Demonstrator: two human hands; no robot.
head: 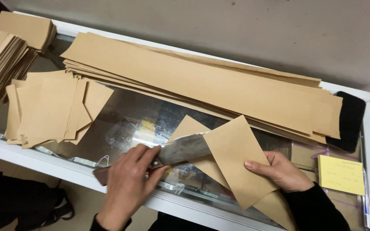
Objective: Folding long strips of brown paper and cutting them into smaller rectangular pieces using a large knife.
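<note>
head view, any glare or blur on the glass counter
Head view: soft glare whitens the glass counter top between the paper stacks, washing out what lies beneath; the knife blade shows a dull sheen; both hands, left hand and right hand, look sharp.

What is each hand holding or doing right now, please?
Left hand: closed on the handle of a large knife, whose blade sits in the folded paper.
Right hand: holding the folded brown paper sheet, thumb on top.

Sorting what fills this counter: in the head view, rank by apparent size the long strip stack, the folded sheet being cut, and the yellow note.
1. Long strip stack
2. Folded sheet, though nearer the camera
3. Yellow note
</note>
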